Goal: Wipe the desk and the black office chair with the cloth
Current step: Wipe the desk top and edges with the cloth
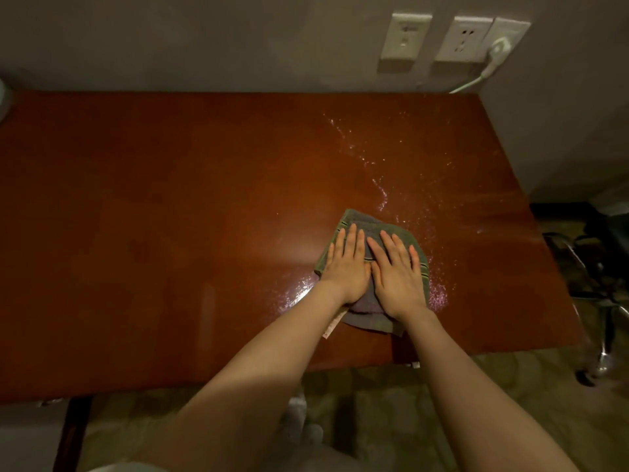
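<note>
You are in a study-like room, home or hotel: glossy reddish-brown wooden desk (170, 216) against a plain grey wall (238, 35), white plastic wall sockets (463, 39) above, patterned greenish carpet (391, 403) underfoot, black chrome-legged office chair (612, 233) beside it.

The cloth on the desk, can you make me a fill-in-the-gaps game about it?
The cloth has ____ hands pressing on it.
The left hand and the right hand lie side by side, fingers ____, not curled.
Where droplets glisten, the desk looks ____.
Missing words: two; straight; wet.
</note>
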